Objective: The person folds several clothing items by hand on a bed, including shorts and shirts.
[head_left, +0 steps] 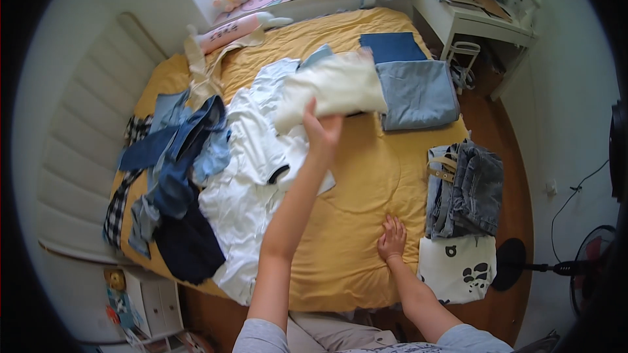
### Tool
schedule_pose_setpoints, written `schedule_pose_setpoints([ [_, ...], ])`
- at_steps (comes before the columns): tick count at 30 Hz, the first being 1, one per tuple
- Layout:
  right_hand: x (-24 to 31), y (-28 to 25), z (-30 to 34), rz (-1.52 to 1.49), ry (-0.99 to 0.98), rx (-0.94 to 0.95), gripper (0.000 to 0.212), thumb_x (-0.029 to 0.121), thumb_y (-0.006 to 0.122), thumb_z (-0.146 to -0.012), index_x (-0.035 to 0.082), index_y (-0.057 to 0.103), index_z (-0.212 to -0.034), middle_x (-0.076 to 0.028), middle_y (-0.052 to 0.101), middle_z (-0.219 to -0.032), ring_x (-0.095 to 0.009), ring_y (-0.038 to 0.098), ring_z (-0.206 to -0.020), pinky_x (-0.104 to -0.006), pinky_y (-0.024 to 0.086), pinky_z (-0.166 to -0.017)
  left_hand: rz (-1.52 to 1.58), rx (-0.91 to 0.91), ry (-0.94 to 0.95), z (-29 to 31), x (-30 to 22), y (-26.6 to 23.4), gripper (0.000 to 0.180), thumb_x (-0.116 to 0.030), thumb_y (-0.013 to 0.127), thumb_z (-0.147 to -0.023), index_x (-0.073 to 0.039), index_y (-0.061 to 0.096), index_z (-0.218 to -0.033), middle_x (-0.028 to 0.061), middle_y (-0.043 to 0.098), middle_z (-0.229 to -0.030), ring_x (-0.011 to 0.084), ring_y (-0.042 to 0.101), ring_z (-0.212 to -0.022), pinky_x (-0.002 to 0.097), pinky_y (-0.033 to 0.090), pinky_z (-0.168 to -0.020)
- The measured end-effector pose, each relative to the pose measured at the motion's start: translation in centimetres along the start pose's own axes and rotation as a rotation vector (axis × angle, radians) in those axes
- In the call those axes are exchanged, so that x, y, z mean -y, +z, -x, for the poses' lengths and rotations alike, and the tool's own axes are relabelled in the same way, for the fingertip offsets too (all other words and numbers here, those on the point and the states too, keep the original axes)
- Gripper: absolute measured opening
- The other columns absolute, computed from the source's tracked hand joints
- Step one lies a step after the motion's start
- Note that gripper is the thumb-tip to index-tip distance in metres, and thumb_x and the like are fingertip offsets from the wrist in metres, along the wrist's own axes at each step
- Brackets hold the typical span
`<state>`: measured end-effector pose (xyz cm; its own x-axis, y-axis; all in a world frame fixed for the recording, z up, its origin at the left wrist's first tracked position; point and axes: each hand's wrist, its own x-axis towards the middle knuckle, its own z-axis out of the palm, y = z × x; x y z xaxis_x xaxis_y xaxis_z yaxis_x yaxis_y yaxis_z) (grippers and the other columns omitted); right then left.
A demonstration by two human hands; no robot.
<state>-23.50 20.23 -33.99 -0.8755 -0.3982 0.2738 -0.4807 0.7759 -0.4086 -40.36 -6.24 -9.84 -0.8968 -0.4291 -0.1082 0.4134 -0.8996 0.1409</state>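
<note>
My left hand [323,129] reaches out over the middle of the bed, closed on the near edge of a folded cream garment [340,85]. Its thumb lies on top, and the cloth hides some of the fingers. The garment is slightly blurred and covers part of the white clothes. My right hand [392,238] rests flat on the yellow bedspread [353,222], fingers spread, holding nothing. To its right lie a folded white garment with black paw prints [458,268] and folded grey jeans [471,189]. Folded light blue jeans [418,95] lie by the cream garment's right end.
Rumpled white clothes [242,222] spread across the bed's left half, beside heaped denim [176,170] and a dark garment [190,245]. A folded dark blue cloth [391,47] lies at the far right. A white desk [464,19] and a fan [589,268] stand beyond the right edge.
</note>
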Motion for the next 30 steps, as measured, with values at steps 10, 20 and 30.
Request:
schedule_pose_setpoints([
  [10,-0.1,1.4,-0.8,0.011,-0.026,0.103,0.041,0.015,0.043,-0.068,0.010,0.037,-0.108,-0.009,0.033,-0.127,-0.026,0.028,-0.119,-0.0423,0.019,-0.098,-0.436,-0.272,0.052,-18.0,-1.1,-11.9,0.031,-0.016,0.039,-0.082,0.002,0.039,-0.108,0.0156,0.047,-0.109,0.0310,0.047,-0.103,0.0494,0.043,-0.085],
  [20,-1.1,0.7,-1.5,0.046,0.023,0.133,0.041,0.014,0.045,-0.069,0.012,0.037,-0.110,-0.006,0.030,-0.130,-0.024,0.027,-0.121,-0.0408,0.019,-0.099,-0.528,-0.333,0.026,-15.3,-0.6,-9.8,0.034,-0.025,0.042,-0.087,0.006,0.041,-0.102,0.0168,0.055,-0.094,0.0308,0.057,-0.084,0.0375,0.051,-0.078],
  [30,-1.7,1.3,-0.3,0.031,0.038,0.148,0.042,0.016,0.046,-0.069,0.013,0.037,-0.109,-0.006,0.031,-0.130,-0.024,0.026,-0.121,-0.0408,0.019,-0.098,-1.851,0.263,1.367,-20.6,0.2,3.6,0.040,-0.035,0.039,-0.084,-0.010,0.046,-0.115,0.0138,0.044,-0.120,0.0341,0.042,-0.105,0.0451,0.031,-0.087],
])
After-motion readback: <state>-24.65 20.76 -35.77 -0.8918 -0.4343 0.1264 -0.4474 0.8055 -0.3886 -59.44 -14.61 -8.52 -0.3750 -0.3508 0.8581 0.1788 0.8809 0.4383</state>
